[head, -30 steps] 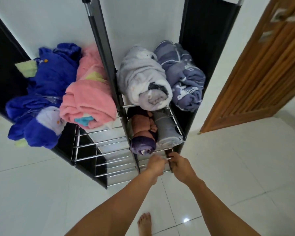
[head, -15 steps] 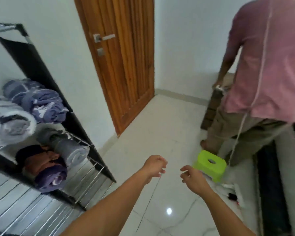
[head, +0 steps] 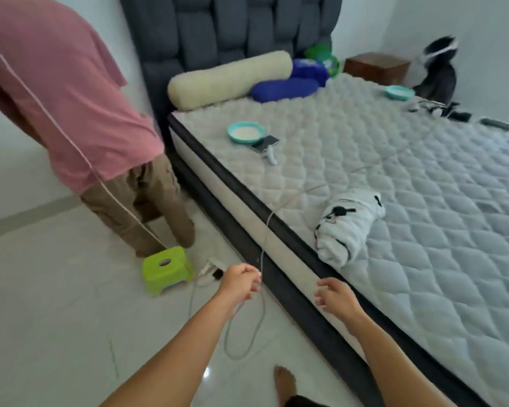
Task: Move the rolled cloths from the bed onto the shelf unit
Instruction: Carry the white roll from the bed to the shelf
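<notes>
Cloth (head: pixel 348 229), a fluffy white roll with black marks, lies near the quilted bed (head: pixel 423 177) edge. Left hand (head: pixel 240 282) curls loosely, empty; right hand (head: pixel 337 298) hangs part-open, empty.

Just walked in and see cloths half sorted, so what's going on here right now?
A person is facing the bed with both hands empty: the left hand is loosely curled near a thin white cable, and the right hand is open by the mattress edge. One white rolled cloth with black markings lies near that edge, not yet picked up. Another person in a pink shirt bends over beside a green stool.
</notes>
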